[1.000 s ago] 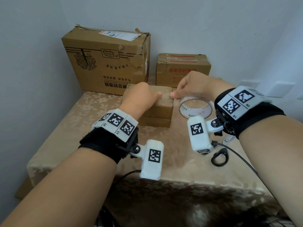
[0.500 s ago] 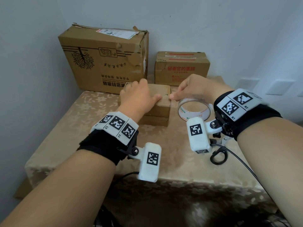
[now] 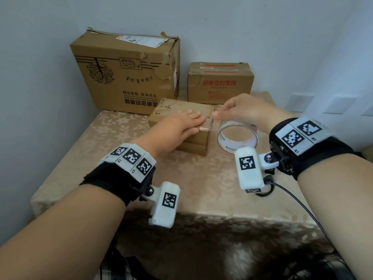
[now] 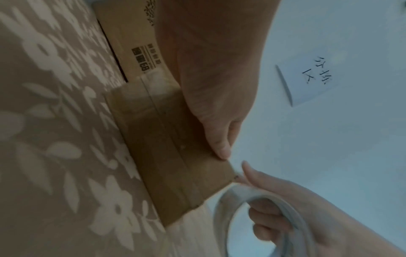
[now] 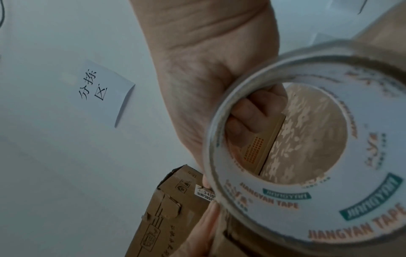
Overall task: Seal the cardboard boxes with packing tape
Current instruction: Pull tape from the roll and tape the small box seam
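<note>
Head view puts the left hand flat, fingers straight, on the small box on the tabletop. The right hand, its grip curled through the tape roll, sits just right of the box's right edge (any strip between them is too faint to confirm). I judge the coming pull runs rightward, off that edge.

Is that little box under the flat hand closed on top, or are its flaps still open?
Closed. The small cardboard box has its top flaps lying flat, with the left hand spread on them. The right hand holds the tape roll beside it.
</note>
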`<state>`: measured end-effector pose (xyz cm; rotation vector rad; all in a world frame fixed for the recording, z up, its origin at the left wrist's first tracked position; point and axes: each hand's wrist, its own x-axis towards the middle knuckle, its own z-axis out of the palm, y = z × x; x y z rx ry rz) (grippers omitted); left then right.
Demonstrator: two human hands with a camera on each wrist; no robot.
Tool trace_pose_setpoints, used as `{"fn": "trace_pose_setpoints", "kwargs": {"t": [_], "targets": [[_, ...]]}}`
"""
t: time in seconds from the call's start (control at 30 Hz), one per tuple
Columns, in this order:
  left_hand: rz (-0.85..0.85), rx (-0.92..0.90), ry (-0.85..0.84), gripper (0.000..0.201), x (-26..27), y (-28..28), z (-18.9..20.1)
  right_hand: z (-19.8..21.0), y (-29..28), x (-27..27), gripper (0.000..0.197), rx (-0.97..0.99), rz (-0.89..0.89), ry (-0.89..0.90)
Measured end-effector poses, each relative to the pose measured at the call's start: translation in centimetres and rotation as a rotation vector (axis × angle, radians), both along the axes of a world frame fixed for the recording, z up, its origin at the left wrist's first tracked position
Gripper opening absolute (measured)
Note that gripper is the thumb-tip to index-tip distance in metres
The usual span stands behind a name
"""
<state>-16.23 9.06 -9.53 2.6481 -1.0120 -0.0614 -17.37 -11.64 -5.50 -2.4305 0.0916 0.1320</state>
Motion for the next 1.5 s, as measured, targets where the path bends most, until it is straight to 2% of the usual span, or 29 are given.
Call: {"fn": "trace_pose_setpoints", "kwargs": {"t": [0.1,0.17,0.27,0.37,0.43,0.63,0.83,1.0,1.07,1.13,1.17,1.3,1.4,1.5], "targets": [[-0.067,-0.088,0.009,0.043,0.5,0.2,-0.4,-0.6,-0.3,-1.1,0.043,-0.098,-0.049,0.06],[-0.028,-0.205,0.065,0.041,0.8,0.1,-0.5,-1.1,0.0,-1.9,0.04,-0.099,-0.054,0.067],[0.063,-0.382,0.158,0.034,0.7,-0.6,-0.3,-2.1,0.1,-2.7,0.028,0.117,-0.06,0.04],[0.067,-0.186,0.019,0.037,0.5,-1.5,-0.2,-2.4,0.1,-3.3,0.016,0.412,-0.112,0.063],[0.042,-0.063,-0.038,0.041,0.5,-1.6,-0.5,-2.5,0.2,-3.3,0.016,0.467,-0.115,0.08],[-0.068,-0.079,-0.005,0.041,1.2,-1.0,-0.7,-2.7,0.1,-3.0,0.013,0.598,-0.172,0.104],[-0.092,-0.081,0.015,0.04,2.1,-1.1,-0.5,-3.6,0.8,-3.5,0.012,0.594,-0.165,0.101],[-0.027,0.264,-0.049,0.052,1.2,-1.5,0.1,-3.3,1.3,-4.7,0.019,0.584,-0.16,0.077],[0.027,0.313,-0.153,0.053,0.3,-1.7,1.0,-3.1,1.3,-4.9,0.024,0.542,-0.168,0.075],[0.122,0.237,-0.327,0.049,-0.8,-2.2,1.6,-2.8,1.3,-5.3,0.027,0.494,-0.17,0.081],[0.18,0.172,-0.358,0.047,-1.4,-2.6,1.8,-2.8,1.3,-5.4,0.028,0.473,-0.173,0.085],[0.283,0.143,-0.223,0.048,-2.8,-4.4,1.5,-2.8,1.3,-5.8,0.034,0.51,-0.184,0.112],[0.291,0.074,-0.154,0.045,-2.4,-4.4,1.2,-3.1,1.6,-5.8,0.036,0.535,-0.178,0.134],[0.243,-0.002,0.0,0.043,-1.9,-4.2,0.3,-3.5,2.3,-5.6,0.04,0.608,-0.18,0.133]]}}
